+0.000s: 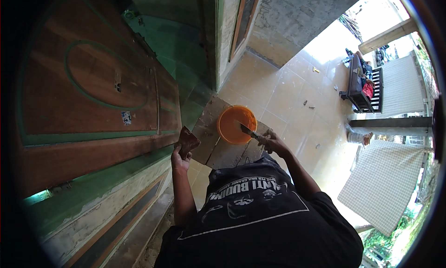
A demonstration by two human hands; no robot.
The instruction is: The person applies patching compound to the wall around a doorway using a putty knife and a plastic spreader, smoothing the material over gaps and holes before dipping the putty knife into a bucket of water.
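An orange bucket (221, 131) stands on a worn board (207, 149) in front of me. In my right hand (273, 143) is a putty knife (246, 129), gripped by its handle, with the blade over the bucket's right rim and pointing inward. What lies at the bottom of the bucket is hard to make out. My left hand (180, 161) is closed on a reddish-brown flat piece (189, 142), held up to the left of the bucket and close to the door's edge. Its exact kind does not show.
A brown wooden door (100, 89) with green trim stands at my left. Beyond the bucket, a wall corner (217, 77) juts out. Small bits (305, 103) lie on the tiled floor (290, 98). A dark bench (357, 84) bearing cloths is at the far right, near a post (390, 123).
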